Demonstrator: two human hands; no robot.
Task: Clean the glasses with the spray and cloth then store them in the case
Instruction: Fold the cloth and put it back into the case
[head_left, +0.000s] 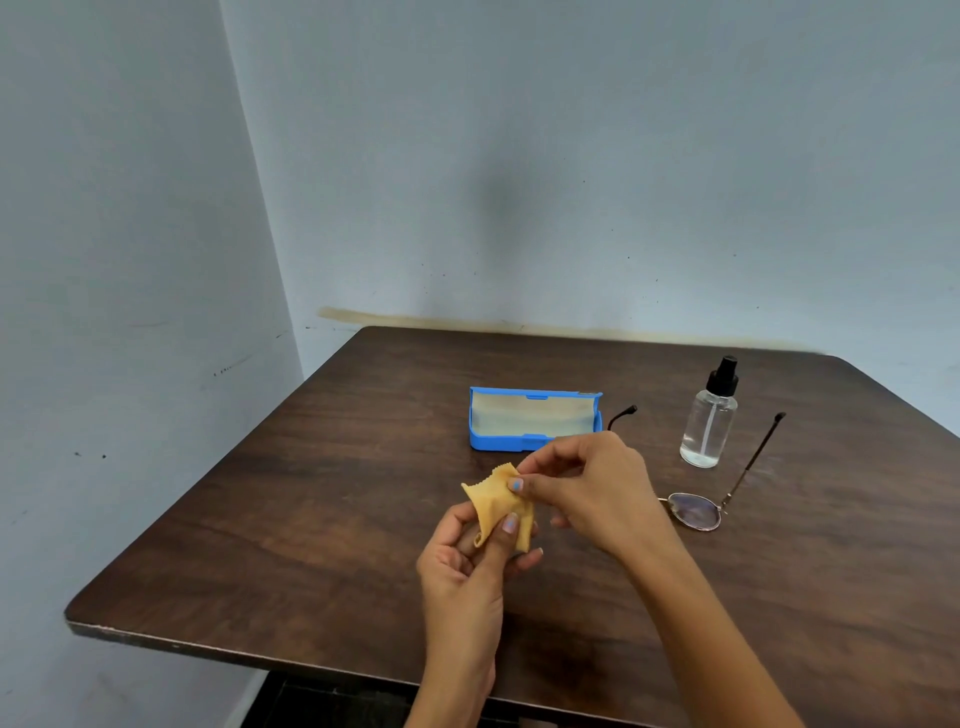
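Two hands hold one small yellow cloth (500, 506) above the middle of the table (311, 519). The left hand (467, 561) has the cloth between its thumb and curled fingers from below, so its grip is narrow and holds the lower part. The right hand (587, 488) pinches the upper edge of the cloth with thumb and fingertips; its grip is also narrow, on the cloth. The cloth is crumpled and has a zigzag edge.

The glasses (696, 510) lie on the table to the right of the hands, with the arms unfolded and pointing away toward the wall. One lens is hidden behind the right hand. The spray (709, 415), a clear bottle with a black top, stands upright between the two arms of the glasses. The blue case (535, 418) lies open behind the hands, near the left arm of the glasses, and its pale inside is visible.

The table is dark brown wood with visible grain and rounded corners; its front edge looks a little worn. It stands in a corner of the room. The walls (571, 156) are pale blue-grey with small dark marks, and a yellowish stain (467, 319) runs along the wall just above the far edge of the table.
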